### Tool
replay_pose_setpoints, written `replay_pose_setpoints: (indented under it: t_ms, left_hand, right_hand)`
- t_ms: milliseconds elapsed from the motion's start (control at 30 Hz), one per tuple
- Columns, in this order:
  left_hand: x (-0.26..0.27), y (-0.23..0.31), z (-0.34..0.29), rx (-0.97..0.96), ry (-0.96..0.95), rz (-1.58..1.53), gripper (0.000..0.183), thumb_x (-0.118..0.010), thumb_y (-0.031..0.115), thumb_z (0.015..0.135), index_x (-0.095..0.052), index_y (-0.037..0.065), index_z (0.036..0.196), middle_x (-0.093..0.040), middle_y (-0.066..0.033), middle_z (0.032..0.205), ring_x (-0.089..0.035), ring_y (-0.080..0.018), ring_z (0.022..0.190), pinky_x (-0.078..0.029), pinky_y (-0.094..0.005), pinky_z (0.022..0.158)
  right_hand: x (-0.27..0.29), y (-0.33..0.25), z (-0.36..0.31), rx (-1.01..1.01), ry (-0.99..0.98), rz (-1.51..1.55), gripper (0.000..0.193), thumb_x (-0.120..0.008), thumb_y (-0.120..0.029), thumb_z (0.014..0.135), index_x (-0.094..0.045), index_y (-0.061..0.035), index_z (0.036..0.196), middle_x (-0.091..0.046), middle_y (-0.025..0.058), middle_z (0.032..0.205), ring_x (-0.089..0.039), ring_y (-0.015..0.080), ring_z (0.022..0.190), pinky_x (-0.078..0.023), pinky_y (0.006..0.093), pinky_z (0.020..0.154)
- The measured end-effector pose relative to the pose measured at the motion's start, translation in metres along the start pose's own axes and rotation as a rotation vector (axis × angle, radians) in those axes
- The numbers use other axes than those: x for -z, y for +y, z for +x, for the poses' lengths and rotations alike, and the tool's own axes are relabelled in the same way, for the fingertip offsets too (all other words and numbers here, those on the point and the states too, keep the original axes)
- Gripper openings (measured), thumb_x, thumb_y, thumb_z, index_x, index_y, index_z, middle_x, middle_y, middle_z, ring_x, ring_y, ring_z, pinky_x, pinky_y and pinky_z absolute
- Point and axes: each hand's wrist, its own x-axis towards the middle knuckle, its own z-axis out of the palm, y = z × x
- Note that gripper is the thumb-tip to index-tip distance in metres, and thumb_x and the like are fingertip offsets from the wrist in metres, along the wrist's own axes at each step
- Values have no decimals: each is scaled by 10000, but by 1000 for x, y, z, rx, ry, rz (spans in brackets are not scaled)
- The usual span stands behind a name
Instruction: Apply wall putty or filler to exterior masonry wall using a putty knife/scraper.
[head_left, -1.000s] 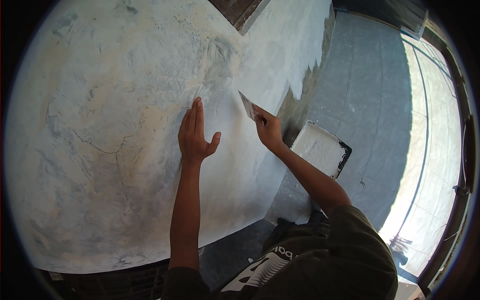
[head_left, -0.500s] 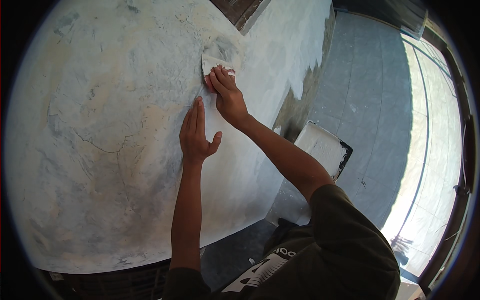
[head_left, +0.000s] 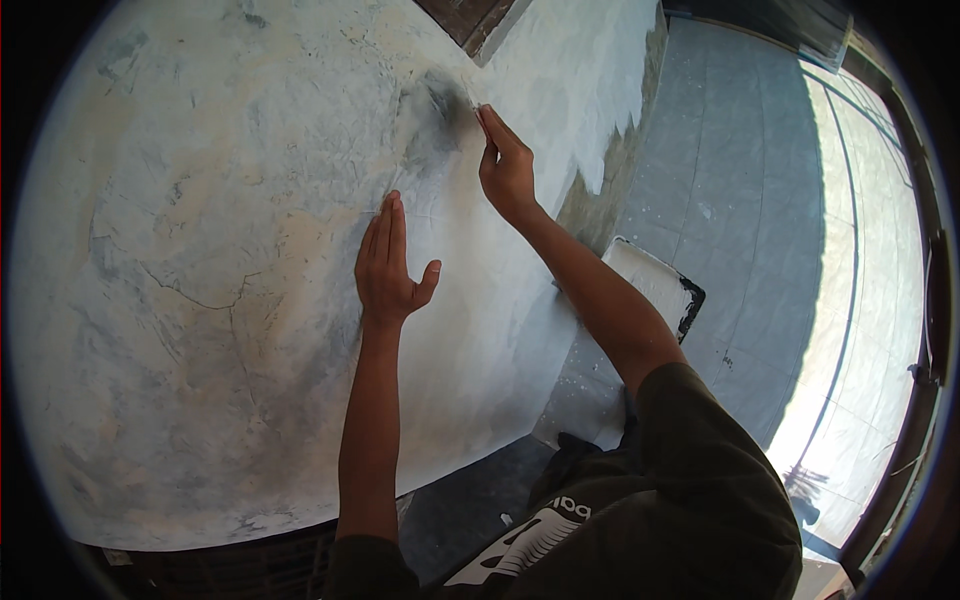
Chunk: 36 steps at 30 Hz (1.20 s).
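Filling the view before all the fingers, a broad wall [head_left: 200, 400], smeared in white, grey and cream. Well right of the fingers, a grey tiled floor [head_left: 740, 190]. Nearer, right of the right fingers, a ragged bare strip [head_left: 595, 215] without the pale coat. Below and right of the right fingers, partly hidden by the forearm [head_left: 600, 290], a tray [head_left: 692, 300] spread with white paste [head_left: 645, 270]. Above the right fingers, the corner of a brown wooden frame [head_left: 468, 18]. Left hand [head_left: 388, 275] flat on the wall, fingers together, thumb apart, grasping nothing. Up and right of those fingertips, the right hand [head_left: 508, 175]. Just left of the right fingers, a dark patch [head_left: 432, 118], perhaps shadow, perhaps damp filler. Pinched in the right fingers, a thin flat tool [head_left: 476, 110], nearly edge-on; impossible to tell about contact with the wall. Seemingly in the midst of smoothing a thin coat. Next, probably best to lay the edge shallow, press evenly and draw across the dark patch.
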Motion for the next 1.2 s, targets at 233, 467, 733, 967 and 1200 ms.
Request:
replay_pose_setpoints:
  t_ms: [233, 467, 733, 967, 1200]
  left_hand:
    - [5, -1, -4, 12, 11, 0, 791, -476, 496, 922, -363, -72, 1462, -448, -235, 1476, -477, -366, 1342, -408, -461, 1073]
    - [5, -1, -1, 2, 18, 1, 796, -475, 492, 918, -353, -69, 1468, -441, -228, 1484, -471, -354, 1350, -403, -457, 1081]
    - [6, 0, 4, -2, 8, -50, 797, -498, 469, 923, -324, -78, 1476, -422, -251, 1486, -462, -394, 1342, -391, -460, 1089]
    - [-2, 0, 15, -21, 31, -184, 841, -504, 469, 934, -235, -89, 1502, -357, -287, 1511, -413, -444, 1361, -365, -473, 1105]
    - [-1, -5, 6, -21, 117, -244, 924, -483, 523, 935, -89, -54, 1539, -215, -320, 1560, -270, -472, 1435, -256, -499, 1162]
  right_hand:
    - [-36, -25, -80, 140, -211, -71, 519, -527, 165, 840, -523, 23, 1339, -484, 224, 1431, -454, 385, 1346, -386, 472, 1116]
    - [71, -18, -200, -97, -547, 62, 543, -495, 161, 854, -524, -31, 1361, -574, 181, 1350, -532, 346, 1280, -419, 438, 1103]
    - [39, -18, -79, -186, -139, -10, 424, -516, 84, 917, -589, -29, 1319, -662, 186, 1225, -654, 295, 1134, -513, 334, 939]
    - [-22, -20, 27, 14, 27, -2, 495, -490, 134, 845, -590, -10, 1308, -626, 206, 1275, -602, 324, 1206, -476, 338, 1001]
    - [-50, -52, -46, 253, -193, -16, 543, -537, 171, 799, -577, -9, 1310, -520, 189, 1412, -422, 400, 1372, -360, 468, 1130]
